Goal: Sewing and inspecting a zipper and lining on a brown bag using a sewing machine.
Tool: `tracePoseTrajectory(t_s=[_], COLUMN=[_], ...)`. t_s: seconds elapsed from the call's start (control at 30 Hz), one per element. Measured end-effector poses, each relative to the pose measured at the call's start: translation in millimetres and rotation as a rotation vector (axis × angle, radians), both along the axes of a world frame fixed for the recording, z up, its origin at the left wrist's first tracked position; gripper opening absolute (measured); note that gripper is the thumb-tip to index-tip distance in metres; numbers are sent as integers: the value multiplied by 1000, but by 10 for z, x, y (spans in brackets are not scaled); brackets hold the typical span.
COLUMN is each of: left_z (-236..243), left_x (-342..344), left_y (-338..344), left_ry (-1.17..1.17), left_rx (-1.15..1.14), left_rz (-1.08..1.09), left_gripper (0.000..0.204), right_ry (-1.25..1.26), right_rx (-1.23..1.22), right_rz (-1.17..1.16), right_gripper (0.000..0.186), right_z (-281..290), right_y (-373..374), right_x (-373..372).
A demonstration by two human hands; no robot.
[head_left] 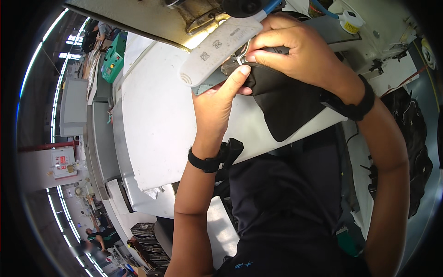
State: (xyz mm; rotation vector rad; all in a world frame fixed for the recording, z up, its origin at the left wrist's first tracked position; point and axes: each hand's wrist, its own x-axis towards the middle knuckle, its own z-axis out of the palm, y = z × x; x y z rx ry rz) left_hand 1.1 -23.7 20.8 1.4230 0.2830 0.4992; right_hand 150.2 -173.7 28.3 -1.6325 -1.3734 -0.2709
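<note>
My left hand (219,97) is closed at the edge of a black fabric piece (288,106), its thumb pressed beside a small metal part (240,59) under the sewing machine (194,18). My right hand (300,55) pinches at that metal part from the right; exactly what sits between thumb and forefinger is too small to make out. The fabric drapes over the front of the white worktable (157,115). A pale, rounded bar (212,51) on the machine hangs just over my fingers and hides part of the work. A grey-blue edge (202,90) shows beside my left hand.
A green box (113,57) stands beyond the table's left side. A blue tube with a white fitting (348,21) is at top right. Dark material (406,147) lies piled at my right. A co-worker (101,237) is at a distant bench in the lower left.
</note>
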Motion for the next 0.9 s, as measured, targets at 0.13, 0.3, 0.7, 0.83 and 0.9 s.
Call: tracePoseTrajectory(t_s=[0.13,0.3,0.7,0.83,0.9], left_z=[27,0,3,14,23], left_x=[10,-13,-23,-29,-37], left_y=[-35,7,87,75,71], left_ry=[-8,-14,-37,-34,-31], left_rx=[0,-30,-270,-316,-308], left_rz=[4,-35,-114,-94,-82], left_gripper=[33,34,25,26,27], right_ry=[-3,-25,40,13,54], right_rx=[-12,-46,-44,-5,9], right_rz=[-15,-29,44,65,68], right_gripper=[11,10,11,12,11], right_z=[63,117,96,83,74], right_y=[-7,-42,-2,9,25], right_x=[-28,-46,-27,-21,-18])
